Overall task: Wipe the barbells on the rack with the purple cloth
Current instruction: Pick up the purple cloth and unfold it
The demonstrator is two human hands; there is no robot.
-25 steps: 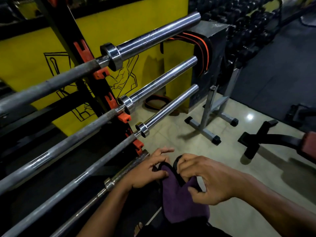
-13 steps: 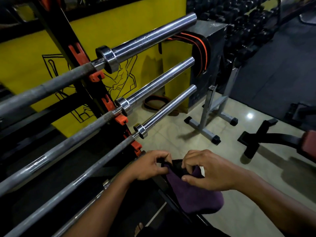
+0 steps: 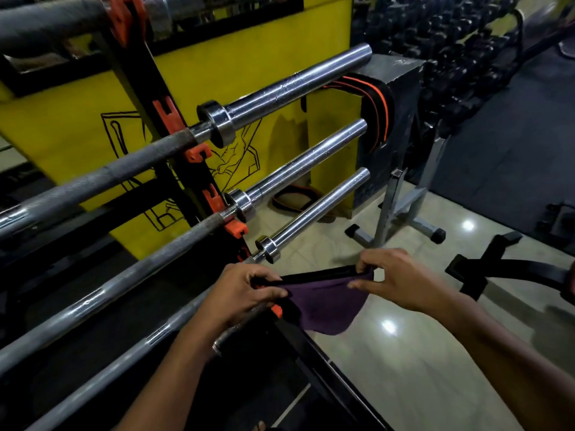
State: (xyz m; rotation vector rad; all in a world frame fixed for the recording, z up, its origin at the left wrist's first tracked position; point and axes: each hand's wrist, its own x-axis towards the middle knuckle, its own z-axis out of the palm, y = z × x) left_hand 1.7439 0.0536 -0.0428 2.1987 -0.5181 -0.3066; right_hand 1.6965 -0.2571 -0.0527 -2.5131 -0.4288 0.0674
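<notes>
Several steel barbells lie across a black rack (image 3: pixel 174 169) with orange hooks, their sleeves pointing up and right. The lowest clearly seen sleeve (image 3: pixel 314 213) ends just above my hands. A purple cloth (image 3: pixel 323 303) with a black edge is stretched between both hands, below that sleeve and apart from it. My left hand (image 3: pixel 245 293) pinches its left end, close in front of the lowest bar. My right hand (image 3: pixel 401 278) pinches the right end with thumb and fingers. The cloth's lower part hangs loose.
A yellow wall panel (image 3: pixel 255 57) with a black drawing stands behind the rack. A grey metal stand (image 3: pixel 398 206) and a block draped with black-orange belts (image 3: pixel 370 107) sit to the right. Dumbbell racks (image 3: pixel 460 42) fill the far right. A black bench frame (image 3: pixel 497 269) lies on the tiled floor.
Both hands have risen and moved apart, pulling the bunched cloth out flat between them. The view has come closer to the rack.
</notes>
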